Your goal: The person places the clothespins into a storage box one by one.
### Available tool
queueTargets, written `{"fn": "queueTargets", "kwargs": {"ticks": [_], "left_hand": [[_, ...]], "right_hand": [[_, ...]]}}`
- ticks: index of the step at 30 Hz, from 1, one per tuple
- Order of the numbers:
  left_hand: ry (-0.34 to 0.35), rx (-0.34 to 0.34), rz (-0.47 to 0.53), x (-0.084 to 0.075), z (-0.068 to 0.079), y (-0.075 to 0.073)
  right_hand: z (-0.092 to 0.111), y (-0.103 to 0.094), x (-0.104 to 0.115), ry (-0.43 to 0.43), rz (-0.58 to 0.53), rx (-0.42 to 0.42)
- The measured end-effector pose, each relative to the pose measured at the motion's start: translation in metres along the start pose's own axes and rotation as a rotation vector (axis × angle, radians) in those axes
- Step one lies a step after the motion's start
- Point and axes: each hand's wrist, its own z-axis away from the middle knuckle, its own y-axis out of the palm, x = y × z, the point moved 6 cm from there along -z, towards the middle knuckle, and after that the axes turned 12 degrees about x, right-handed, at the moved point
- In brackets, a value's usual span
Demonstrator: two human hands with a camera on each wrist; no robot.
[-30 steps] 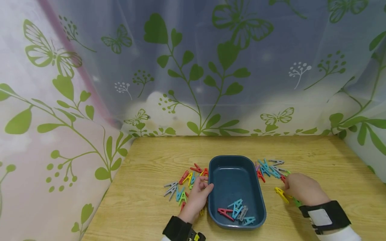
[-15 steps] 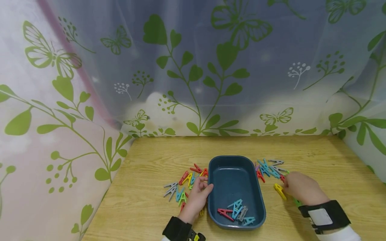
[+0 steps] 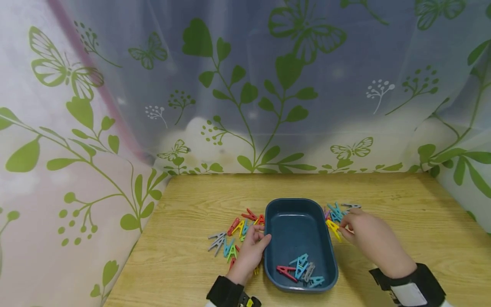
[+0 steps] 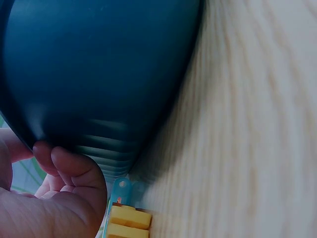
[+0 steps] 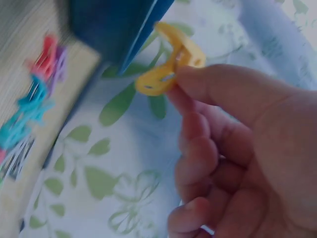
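Note:
A dark blue plastic tray (image 3: pixel 297 221) stands on the table, with several clothespins (image 3: pixel 301 266) in its near end. My left hand (image 3: pixel 251 251) grips the tray's left rim, thumb on one side of the wall and fingers on the other, as the left wrist view also shows. Between thumb and forefinger of my right hand (image 3: pixel 368 238) a yellow clothespin (image 3: pixel 333 229) is pinched by one end. It hangs just off the tray's right rim, above the table. The right wrist view shows the yellow clothespin (image 5: pixel 171 67) clearly, with the other fingers curled below it.
Loose coloured clothespins (image 3: pixel 230 243) lie left of the tray, some partly hidden by the left hand. More clothespins (image 3: pixel 335 212) lie right of it, partly behind the right hand. A patterned curtain (image 3: pixel 245 85) surrounds the wooden table (image 3: pixel 184 200).
My right hand has lifted the yellow clothespin off the table and carried it left and away from me, close to the tray's right rim. The left hand and the tray stay put.

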Motion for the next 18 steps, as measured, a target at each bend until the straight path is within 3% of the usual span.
{"fn": "queueTargets", "kwargs": {"ticks": [4,7,18], "left_hand": [[-0.001,0.001,0.005,0.0,0.0,0.0],[0.004,0.003,0.005,-0.001,0.001,0.0],[0.017,0.014,-0.001,-0.003,0.003,0.001]], "right_hand": [[0.002,-0.002,0.027,-0.09,-0.011,-0.077],[0.003,0.003,0.045,-0.139,-0.024,-0.072],[0.004,0.031,0.078,-0.305,-0.041,0.048]]}}
